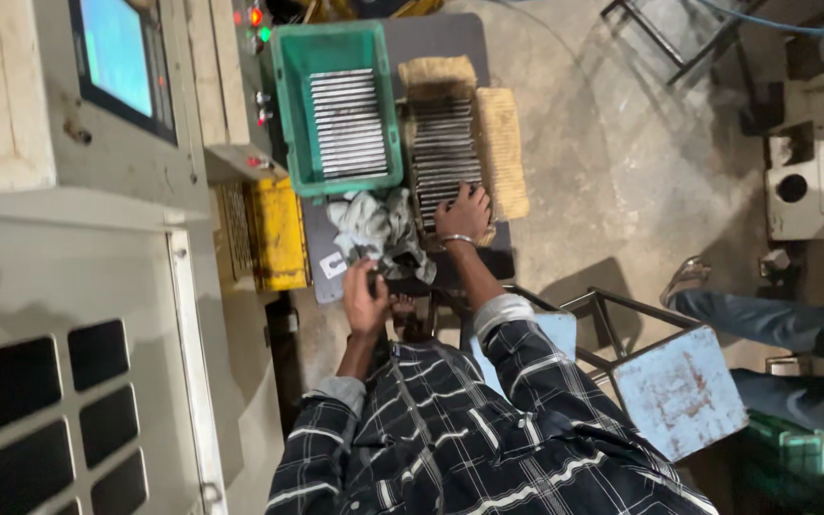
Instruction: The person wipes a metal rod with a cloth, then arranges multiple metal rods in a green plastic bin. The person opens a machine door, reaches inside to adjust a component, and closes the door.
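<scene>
Fingers of the right hand lie spread on stacked grey metal strips beside the green plastic crate; left hand grips something dark; a careless nudge could topple the strips.

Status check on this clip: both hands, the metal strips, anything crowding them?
Left hand closed on a dark object at table edge. Right hand resting on metal strips in the cardboard tray. Grey rag lies between the hands.
</scene>
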